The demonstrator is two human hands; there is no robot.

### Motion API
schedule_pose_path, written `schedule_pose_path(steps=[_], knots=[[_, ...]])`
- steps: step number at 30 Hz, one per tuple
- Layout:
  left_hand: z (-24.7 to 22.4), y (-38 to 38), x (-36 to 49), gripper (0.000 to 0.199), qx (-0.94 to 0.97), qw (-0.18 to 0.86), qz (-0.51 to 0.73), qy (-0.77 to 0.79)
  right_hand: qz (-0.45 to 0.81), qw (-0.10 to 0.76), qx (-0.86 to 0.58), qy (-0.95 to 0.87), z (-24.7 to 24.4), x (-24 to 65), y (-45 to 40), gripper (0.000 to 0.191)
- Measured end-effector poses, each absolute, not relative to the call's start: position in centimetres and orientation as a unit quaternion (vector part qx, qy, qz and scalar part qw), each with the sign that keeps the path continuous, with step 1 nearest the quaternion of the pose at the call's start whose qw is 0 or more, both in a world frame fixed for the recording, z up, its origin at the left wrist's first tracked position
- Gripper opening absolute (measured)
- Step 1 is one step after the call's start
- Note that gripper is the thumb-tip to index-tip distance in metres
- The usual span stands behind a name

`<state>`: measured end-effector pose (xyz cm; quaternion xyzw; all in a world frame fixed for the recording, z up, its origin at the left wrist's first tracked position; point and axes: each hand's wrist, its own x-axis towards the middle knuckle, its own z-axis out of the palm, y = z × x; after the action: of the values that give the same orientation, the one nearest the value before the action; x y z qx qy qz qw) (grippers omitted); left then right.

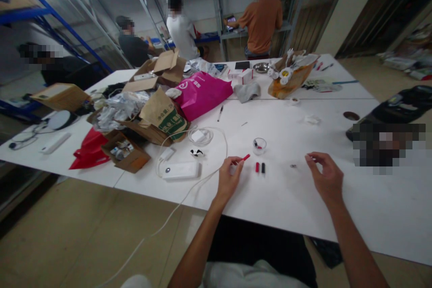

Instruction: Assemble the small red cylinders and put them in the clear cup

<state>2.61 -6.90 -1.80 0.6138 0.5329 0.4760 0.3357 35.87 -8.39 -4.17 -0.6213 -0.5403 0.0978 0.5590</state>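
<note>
Between the thumb and fingers of my left hand (230, 174) is a small red piece (246, 157), its tip pointing up to the right. My right hand (324, 172) is raised over the table at the right, fingers curled with the fingertips close together; whether something tiny is between them is too small to tell. A second red piece (257, 167) and a black piece (263, 168) stand side by side between my hands. Behind them is a clear cup (259, 146) with small dark and red bits inside. Small metallic bits (293, 166) lie nearer my right hand.
Left of my left hand are a white power bank (181, 170) and a coiled white cable (200, 136). Boxes, a paper bag (164, 114) and a pink bag (203, 93) crowd the left. A black object (398, 108) stands at the right. Several people are beyond the table.
</note>
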Motion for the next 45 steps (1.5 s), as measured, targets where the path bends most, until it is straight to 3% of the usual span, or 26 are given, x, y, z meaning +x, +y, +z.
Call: schedule_pose_path(steps=[17, 22, 29, 45], knots=[[-1.5, -7.0, 2.7, 0.025, 0.611, 0.348, 0.475, 0.529, 0.14, 0.577, -0.617, -0.517, -4.2, 35.4, -8.5, 0.032], [-1.1, -7.2, 2.7, 0.024, 0.615, 0.364, 0.466, 0.521, 0.256, 0.611, -0.584, -0.47, -3.5, 32.0, -10.1, 0.031], [-0.9, -7.5, 2.7, 0.019, 0.632, 0.374, 0.457, 0.502, 0.402, 0.587, -0.544, -0.444, -2.9, 28.1, -11.3, 0.034], [-1.6, -7.4, 2.6, 0.013, 0.706, 0.362, 0.45, 0.411, 0.401, 0.524, -0.505, -0.557, -4.0, 27.3, -11.4, 0.022]])
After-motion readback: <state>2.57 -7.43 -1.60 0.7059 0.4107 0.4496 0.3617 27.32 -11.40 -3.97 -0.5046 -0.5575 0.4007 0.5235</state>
